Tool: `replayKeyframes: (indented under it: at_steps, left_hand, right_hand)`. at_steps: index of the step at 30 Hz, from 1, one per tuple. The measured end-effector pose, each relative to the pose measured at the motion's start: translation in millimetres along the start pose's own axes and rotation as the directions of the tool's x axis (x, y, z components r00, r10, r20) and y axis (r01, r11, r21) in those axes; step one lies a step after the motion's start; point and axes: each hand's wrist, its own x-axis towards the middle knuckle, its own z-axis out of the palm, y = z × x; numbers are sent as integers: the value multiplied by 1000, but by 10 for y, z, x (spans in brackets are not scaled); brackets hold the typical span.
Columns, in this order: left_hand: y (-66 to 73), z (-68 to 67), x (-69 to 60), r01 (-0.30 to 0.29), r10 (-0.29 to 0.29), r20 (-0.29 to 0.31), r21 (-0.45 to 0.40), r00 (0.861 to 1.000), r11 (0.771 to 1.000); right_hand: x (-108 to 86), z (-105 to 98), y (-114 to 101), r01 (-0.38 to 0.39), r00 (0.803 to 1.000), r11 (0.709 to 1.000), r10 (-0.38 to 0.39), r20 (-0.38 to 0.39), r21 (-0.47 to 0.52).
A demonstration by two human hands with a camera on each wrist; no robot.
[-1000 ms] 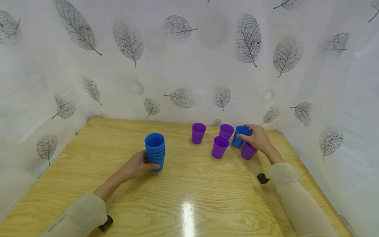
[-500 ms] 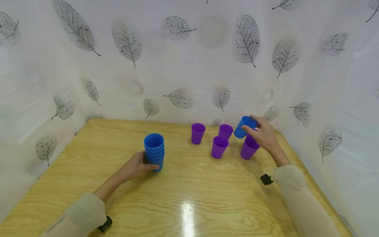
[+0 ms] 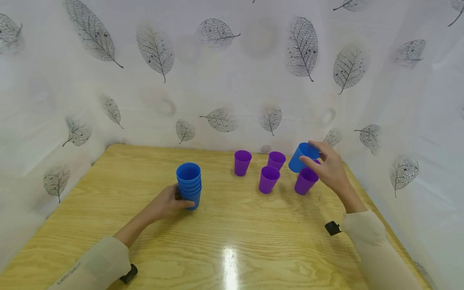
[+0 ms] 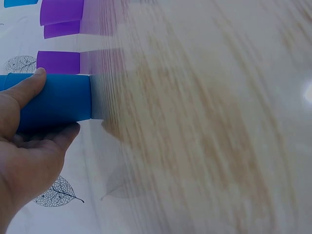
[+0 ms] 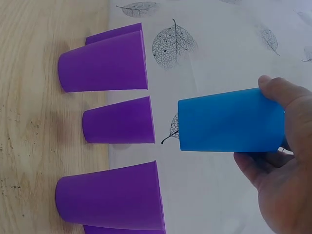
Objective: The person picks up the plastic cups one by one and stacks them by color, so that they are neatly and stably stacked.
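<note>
My left hand (image 3: 170, 203) grips a stack of nested blue cups (image 3: 189, 185) low on its side. The stack stands upright on the table, and in the left wrist view its lowest cup (image 4: 61, 100) meets the tabletop. On the right, my right hand (image 3: 328, 167) holds a single blue cup (image 3: 299, 159) near its rim, thumb on one side and fingers on the other. That cup hangs in the air, slightly tilted, above a purple cup (image 3: 305, 181). In the right wrist view the blue cup (image 5: 226, 122) is apart from the purple cups.
Several purple cups stand upright toward the back right, among them one at the left (image 3: 242, 163), one in front (image 3: 269, 180) and one behind it (image 3: 277, 160). Another is partly hidden behind my right hand. A leaf-patterned white sheet (image 3: 232, 80) encloses the wooden table (image 3: 253, 241).
My right hand has raised the blue cup off the table from among the purple cups and shifted slightly right. The left hand and its stack have stayed in place.
</note>
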Motion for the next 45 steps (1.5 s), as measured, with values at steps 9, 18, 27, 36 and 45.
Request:
replayKeyframes:
  at_steps: [9, 18, 27, 36, 45]
  left_hand:
    - [-1, -8, -1, 0, 0, 4, -1, 1000, 1000]
    - [15, -2, -19, 16, -16, 3, -5, 1000, 1000]
    - [-1, -12, -13, 14, -14, 5, -1, 1000, 1000]
    - [23, 7, 4, 20, -20, 3, 6, 1000, 1000]
    - [21, 4, -13, -3, 3, 10, -2, 1000, 1000]
  right_hand:
    - [-124, -21, -126, -13, 998, 1000, 11, 55, 26]
    - [-314, 57, -205, 33, 994, 999, -34, 102, 11]
    - [-435, 238, -375, 91, 982, 995, -94, 162, 27]
    - [-451, 455, -576, 166, 962, 986, -167, 216, 26]
    - [-289, 733, -861, 210, 932, 964, -247, 266, 160]
